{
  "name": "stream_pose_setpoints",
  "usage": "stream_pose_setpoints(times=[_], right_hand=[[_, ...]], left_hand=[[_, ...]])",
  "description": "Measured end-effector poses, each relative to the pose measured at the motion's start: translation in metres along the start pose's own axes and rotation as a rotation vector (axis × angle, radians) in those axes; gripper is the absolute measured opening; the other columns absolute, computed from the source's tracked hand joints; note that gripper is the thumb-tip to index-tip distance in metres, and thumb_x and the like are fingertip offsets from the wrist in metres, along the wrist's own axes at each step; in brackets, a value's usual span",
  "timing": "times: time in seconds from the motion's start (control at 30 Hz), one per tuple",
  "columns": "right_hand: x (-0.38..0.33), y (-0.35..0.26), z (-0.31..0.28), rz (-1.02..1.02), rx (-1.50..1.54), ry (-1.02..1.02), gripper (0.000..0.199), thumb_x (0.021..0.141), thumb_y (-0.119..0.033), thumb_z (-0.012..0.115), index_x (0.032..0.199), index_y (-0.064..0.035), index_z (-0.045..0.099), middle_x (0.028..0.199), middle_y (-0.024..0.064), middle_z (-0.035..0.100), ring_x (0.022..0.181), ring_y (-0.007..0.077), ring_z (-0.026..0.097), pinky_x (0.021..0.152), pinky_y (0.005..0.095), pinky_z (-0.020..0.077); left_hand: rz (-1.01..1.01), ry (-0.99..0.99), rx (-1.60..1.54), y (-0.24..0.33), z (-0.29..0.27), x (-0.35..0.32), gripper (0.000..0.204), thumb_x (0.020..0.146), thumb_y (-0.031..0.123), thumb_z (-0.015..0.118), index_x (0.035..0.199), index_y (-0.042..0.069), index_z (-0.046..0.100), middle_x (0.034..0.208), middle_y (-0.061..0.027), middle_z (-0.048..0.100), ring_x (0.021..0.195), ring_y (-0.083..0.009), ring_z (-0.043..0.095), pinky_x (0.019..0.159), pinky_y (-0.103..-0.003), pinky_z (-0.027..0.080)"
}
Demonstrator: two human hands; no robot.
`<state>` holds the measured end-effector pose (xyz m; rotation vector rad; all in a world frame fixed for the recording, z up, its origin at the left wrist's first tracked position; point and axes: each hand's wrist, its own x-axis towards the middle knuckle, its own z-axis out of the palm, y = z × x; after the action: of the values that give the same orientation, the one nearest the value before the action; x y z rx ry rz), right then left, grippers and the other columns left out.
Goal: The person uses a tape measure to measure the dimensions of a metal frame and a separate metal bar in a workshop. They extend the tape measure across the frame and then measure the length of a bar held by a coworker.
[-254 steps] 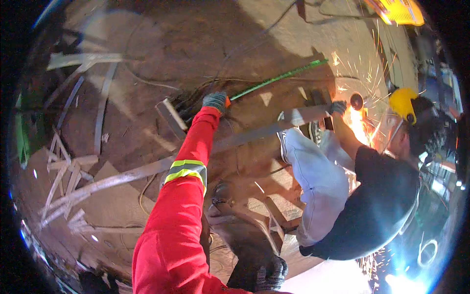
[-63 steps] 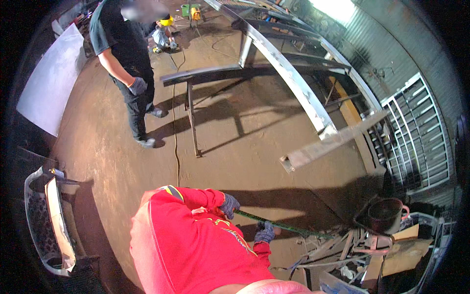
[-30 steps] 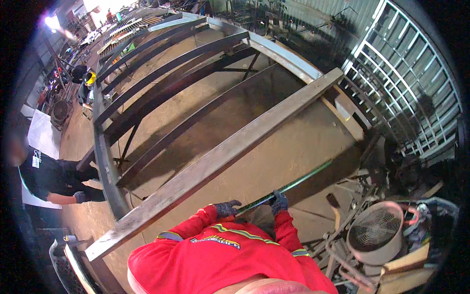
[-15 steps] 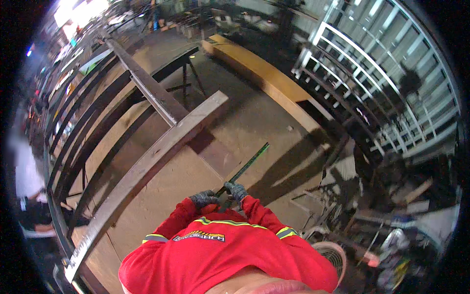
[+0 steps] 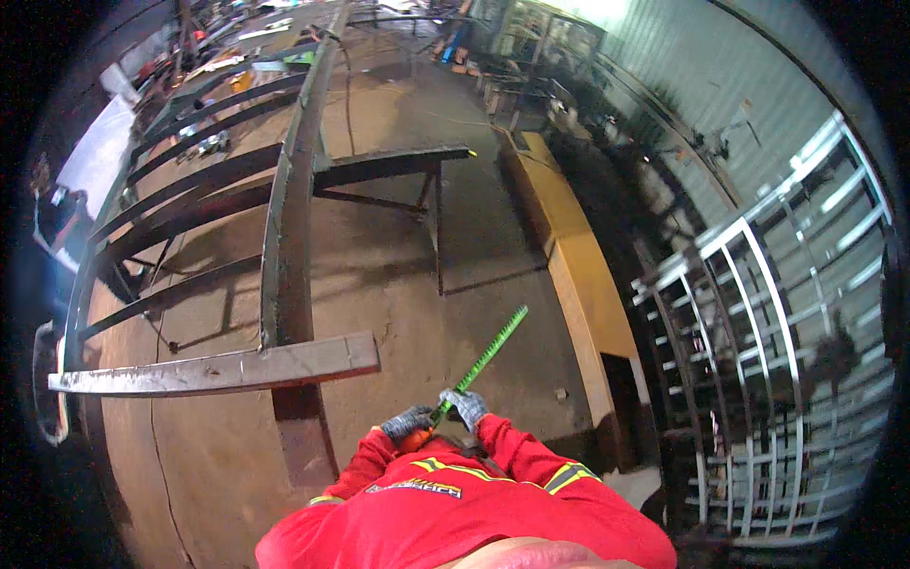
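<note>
A person in red sleeves holds a green ruler (image 5: 482,361) in front of the chest. The gloved left hand (image 5: 408,424) is wrapped around its near end; the gloved right hand (image 5: 466,408) pinches it just above. The ruler slants up and right over the floor. Left of it ends a steel beam (image 5: 218,368); beyond it stands a trestle (image 5: 393,163).

Both hands meet close at the chest, left hand (image 5: 406,423) and right hand (image 5: 467,407), gripping the green ruler (image 5: 483,360), which slants up and right over bare concrete floor (image 5: 417,284). Open room ahead and right of its tip. Left of the hands, a flat steel beam end (image 5: 284,360) juts in, near but apart. Right side blocked by yellow beam (image 5: 578,275) and metal gate grille (image 5: 777,379).
</note>
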<state>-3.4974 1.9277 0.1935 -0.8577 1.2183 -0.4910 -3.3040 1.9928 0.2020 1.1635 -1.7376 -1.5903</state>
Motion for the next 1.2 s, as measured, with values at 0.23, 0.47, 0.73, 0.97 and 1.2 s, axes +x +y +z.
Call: stream_pose_setpoints(times=[0.23, 0.47, 0.73, 0.97, 1.2], right_hand=[[0.063, -0.051, -0.056, 0.314, -0.051, -0.288, 0.026, 0.076, -0.031, 0.068, 0.082, -0.0062, 0.065, 0.074, 0.0057, 0.063, 0.060, 0.0161, 0.059, 0.055, 0.0305, 0.0512], [0.221, -0.106, -0.145, 0.329, -0.372, -0.544, 0.032, 0.076, -0.040, 0.065, 0.074, -0.0088, 0.063, 0.072, 0.0043, 0.061, 0.059, 0.0193, 0.058, 0.050, 0.0341, 0.0464], [0.368, -0.322, -0.314, 0.618, 0.564, -0.293, 0.029, 0.086, -0.038, 0.051, 0.103, -0.0144, 0.052, 0.085, 0.0085, 0.059, 0.082, 0.0264, 0.058, 0.067, 0.0407, 0.0488], [0.559, -0.450, -0.350, 0.140, -0.216, -0.877, 0.026, 0.084, -0.031, 0.057, 0.096, -0.0079, 0.060, 0.082, 0.0079, 0.061, 0.075, 0.0230, 0.059, 0.063, 0.0342, 0.0484], [0.754, -0.710, -0.309, 0.106, -0.387, -0.747, 0.018, 0.079, -0.023, 0.065, 0.088, -0.0073, 0.063, 0.075, 0.0023, 0.061, 0.061, 0.0104, 0.052, 0.052, 0.0272, 0.0422]], left_hand=[[-0.292, 0.086, 0.445, -0.039, 0.031, 0.048, 0.053, 0.083, 0.029, 0.056, 0.127, 0.004, 0.042, 0.122, -0.0214, 0.046, 0.112, -0.0302, 0.046, 0.093, -0.035, 0.038], [-0.430, 0.427, -0.427, -0.036, -0.016, 0.241, 0.053, 0.077, 0.025, 0.056, 0.123, 0.000, 0.044, 0.119, -0.0180, 0.050, 0.111, -0.0263, 0.047, 0.095, -0.033, 0.036], [-0.408, 0.215, -0.179, 0.029, -0.153, 0.486, 0.049, 0.078, 0.016, 0.060, 0.123, 0.004, 0.047, 0.117, -0.0106, 0.053, 0.109, -0.0195, 0.047, 0.096, -0.031, 0.033], [-0.396, 0.237, -0.550, 0.197, -0.319, 0.678, 0.082, 0.067, 0.010, 0.074, 0.137, 0.010, 0.031, 0.129, -0.0099, 0.044, 0.117, -0.0186, 0.042, 0.100, -0.032, 0.032], [-0.181, 0.328, -0.123, 0.202, -0.539, 0.835, 0.088, 0.061, 0.033, 0.078, 0.132, 0.006, 0.035, 0.121, -0.0153, 0.050, 0.110, -0.0234, 0.049, 0.095, -0.033, 0.038]])
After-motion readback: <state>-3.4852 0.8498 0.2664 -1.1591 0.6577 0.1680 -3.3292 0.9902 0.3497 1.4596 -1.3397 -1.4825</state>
